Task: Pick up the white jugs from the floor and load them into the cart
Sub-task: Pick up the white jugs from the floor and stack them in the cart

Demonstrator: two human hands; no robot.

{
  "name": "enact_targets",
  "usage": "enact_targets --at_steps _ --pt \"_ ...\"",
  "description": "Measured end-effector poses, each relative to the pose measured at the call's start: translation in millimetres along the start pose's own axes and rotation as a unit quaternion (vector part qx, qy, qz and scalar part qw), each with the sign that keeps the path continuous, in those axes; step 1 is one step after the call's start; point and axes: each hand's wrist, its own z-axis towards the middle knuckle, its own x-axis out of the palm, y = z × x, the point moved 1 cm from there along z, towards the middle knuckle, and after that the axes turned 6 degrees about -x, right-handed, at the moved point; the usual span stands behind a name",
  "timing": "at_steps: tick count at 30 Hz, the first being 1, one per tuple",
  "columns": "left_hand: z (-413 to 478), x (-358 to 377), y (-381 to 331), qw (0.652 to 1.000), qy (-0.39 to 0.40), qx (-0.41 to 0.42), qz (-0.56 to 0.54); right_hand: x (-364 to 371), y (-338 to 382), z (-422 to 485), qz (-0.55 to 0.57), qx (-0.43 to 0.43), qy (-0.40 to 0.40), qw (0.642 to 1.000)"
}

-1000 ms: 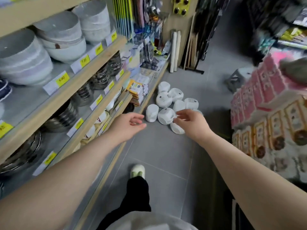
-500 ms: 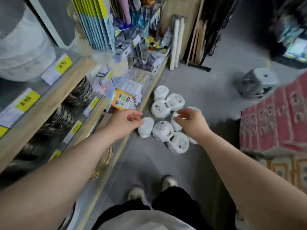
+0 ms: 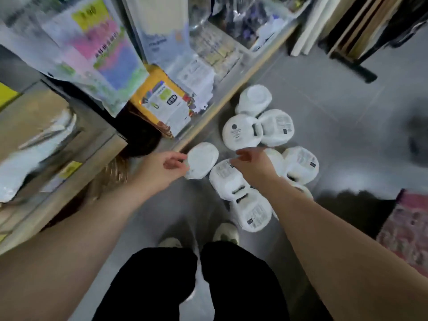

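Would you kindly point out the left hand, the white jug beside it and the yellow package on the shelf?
left hand (image 3: 159, 170): head view, middle of the hand.
white jug (image 3: 203, 159): head view, middle of its white surface.
yellow package (image 3: 162, 100): head view, printed front.

Nine white jugs (image 3: 240, 132) lie on the floor (image 3: 335, 93), two half-hidden at three o'clock; two shoes (image 3: 225, 232).

A shop aisle: wooden shelves (image 3: 27, 112) left of the left hand (image 3: 162, 169) carry packaged goods (image 3: 162, 100) and a yellow shelf-edge label (image 3: 69, 169).
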Motion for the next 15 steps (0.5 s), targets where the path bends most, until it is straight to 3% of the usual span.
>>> enact_targets --at_steps 10,15 --pt "194.2 120.0 164.5 0.999 0.001 -0.046 -0.023 137.7 -134.8 214.5 -0.072 -0.072 0.116 0.988" --pt "254.0 147.7 209.7 0.999 -0.009 -0.039 -0.03 183.5 -169.2 277.0 0.006 -0.053 0.143 0.988"
